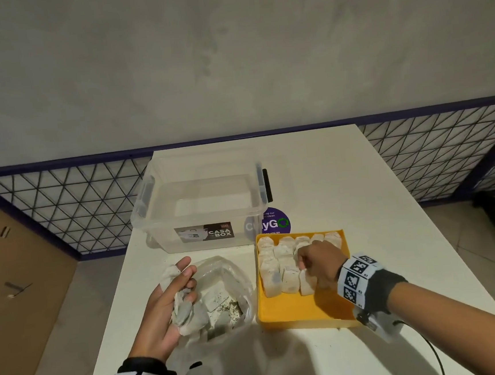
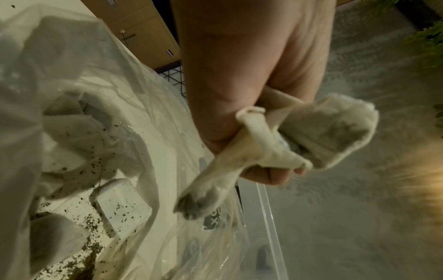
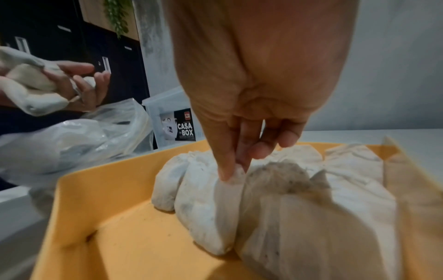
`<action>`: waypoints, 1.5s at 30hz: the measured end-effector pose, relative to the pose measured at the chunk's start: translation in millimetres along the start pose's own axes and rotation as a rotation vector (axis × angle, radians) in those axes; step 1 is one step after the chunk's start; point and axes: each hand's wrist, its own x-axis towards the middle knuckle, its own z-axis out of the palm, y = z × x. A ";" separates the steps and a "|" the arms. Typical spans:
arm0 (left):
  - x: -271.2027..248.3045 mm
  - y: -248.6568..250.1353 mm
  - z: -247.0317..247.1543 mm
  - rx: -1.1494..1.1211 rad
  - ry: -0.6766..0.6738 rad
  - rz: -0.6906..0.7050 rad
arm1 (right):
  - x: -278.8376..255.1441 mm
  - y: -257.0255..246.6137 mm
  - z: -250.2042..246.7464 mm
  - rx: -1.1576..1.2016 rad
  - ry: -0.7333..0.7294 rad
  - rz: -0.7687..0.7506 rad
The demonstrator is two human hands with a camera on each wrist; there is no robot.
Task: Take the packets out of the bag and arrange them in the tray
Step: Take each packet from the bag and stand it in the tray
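A yellow tray (image 1: 293,312) on the white table holds rows of several white packets (image 1: 285,261). My right hand (image 1: 318,263) reaches into the tray and pinches the top edge of one packet (image 3: 232,181) in the front row. My left hand (image 1: 167,308) hovers over the clear plastic bag (image 1: 227,281), palm up, gripping a bunch of crumpled white packets (image 1: 185,312). In the left wrist view these packets (image 2: 275,144) hang from the fingers. More packets (image 2: 115,204) lie in the bag among dark crumbs.
A clear lidless storage box (image 1: 202,203) labelled CASA BOX stands behind the bag. A purple round sticker (image 1: 273,224) lies between box and tray. A cardboard box (image 1: 18,285) stands on the floor to the left. A wire-mesh fence (image 1: 435,156) runs behind the table.
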 end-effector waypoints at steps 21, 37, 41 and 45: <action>11.3 5.1 6.5 -0.332 -0.047 0.026 | -18.4 -139.7 -7.1 0.426 -0.070 -0.521; 12.0 8.2 -6.9 -0.407 0.104 0.188 | -6.8 -139.5 -17.0 0.999 -0.236 -0.407; 2.7 10.4 -1.6 -0.102 0.105 0.141 | -5.1 -142.9 -22.4 1.141 -0.180 -0.397; -9.5 11.2 4.5 0.152 0.060 0.116 | -1.9 -146.6 -19.6 1.203 -0.168 -0.384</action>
